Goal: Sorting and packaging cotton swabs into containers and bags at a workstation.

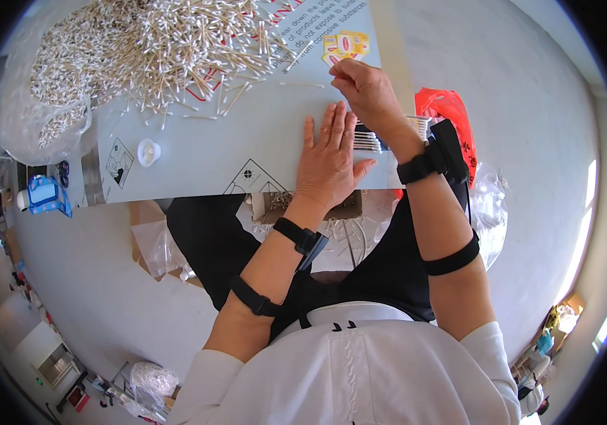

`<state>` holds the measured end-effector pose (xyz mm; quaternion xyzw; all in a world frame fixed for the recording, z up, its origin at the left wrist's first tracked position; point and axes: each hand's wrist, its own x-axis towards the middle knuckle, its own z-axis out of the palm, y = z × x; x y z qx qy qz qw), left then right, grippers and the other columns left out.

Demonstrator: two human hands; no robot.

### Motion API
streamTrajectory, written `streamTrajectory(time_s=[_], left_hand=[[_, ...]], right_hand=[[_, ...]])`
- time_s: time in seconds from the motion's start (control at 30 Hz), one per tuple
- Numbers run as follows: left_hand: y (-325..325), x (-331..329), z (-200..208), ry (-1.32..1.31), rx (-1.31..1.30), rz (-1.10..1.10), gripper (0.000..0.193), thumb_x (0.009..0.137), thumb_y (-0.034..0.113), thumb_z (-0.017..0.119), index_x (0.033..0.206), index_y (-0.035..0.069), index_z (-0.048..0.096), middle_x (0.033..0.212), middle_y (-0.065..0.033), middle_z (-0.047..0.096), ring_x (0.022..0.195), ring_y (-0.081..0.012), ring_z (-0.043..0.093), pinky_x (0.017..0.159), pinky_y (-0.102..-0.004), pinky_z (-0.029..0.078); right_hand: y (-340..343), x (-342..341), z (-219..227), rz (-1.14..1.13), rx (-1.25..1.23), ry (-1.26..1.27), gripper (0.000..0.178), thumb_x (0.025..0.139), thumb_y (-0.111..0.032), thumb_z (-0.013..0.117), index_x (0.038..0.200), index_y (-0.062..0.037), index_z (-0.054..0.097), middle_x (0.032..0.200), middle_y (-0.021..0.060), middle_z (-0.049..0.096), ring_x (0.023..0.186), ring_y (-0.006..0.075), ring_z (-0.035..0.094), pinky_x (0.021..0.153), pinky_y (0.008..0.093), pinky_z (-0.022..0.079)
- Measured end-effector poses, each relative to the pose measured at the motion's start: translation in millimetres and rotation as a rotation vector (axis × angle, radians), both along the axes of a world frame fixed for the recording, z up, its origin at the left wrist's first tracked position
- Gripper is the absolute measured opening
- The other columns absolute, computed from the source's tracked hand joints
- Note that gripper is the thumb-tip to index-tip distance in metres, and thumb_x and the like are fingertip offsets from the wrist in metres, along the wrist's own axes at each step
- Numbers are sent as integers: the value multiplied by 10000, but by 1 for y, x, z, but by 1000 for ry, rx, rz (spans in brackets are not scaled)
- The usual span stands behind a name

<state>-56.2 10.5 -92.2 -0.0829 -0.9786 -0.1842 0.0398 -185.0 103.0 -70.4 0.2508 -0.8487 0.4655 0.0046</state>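
Observation:
My left hand (327, 157) lies flat on the grey printed tabletop, its fingers stretched out. Just right of it, a row of cotton swabs (368, 141) lies side by side, partly covered by the hand. Farther out, my right hand (368, 92) has thumb and fingers drawn together at the near edge of several yellow-and-white paper labels (347, 45). Whatever is between those fingertips is hidden. A large heap of loose cotton swabs (155, 46) covers the far left of the table, spilling out of a clear plastic bag (20, 127).
A small white round container (148, 152) stands on the table's left part. At the left edge hangs a blue patterned pack (48, 195). More swabs (419, 126) and a red plastic bag (448, 113) are by my right forearm. A cardboard box (346, 205) sits below the table's near edge.

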Motion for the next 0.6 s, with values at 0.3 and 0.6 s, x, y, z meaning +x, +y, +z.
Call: streamTrajectory(time_s=[0.3,0.6], left_hand=[[-1,0,3,-63,-63,-30,814,849,506,603,1433,-14,374,1531,-183,298,1452,-287,217,1166,-543,128],[-1,-1,3,-29,40,-19,847,851,499,607,1468,-2,311,1563,-176,224,1463,-280,187,1172,-525,126]], right_hand=[[-51,-35,-21,-135,167,61,258,783,-74,667,1038,-105,688,955,110,649,944,311,614,821,403,502],[-41,-57,-17,113,456,328,81,796,-76,652,876,-64,647,971,93,592,1019,304,555,844,415,482]])
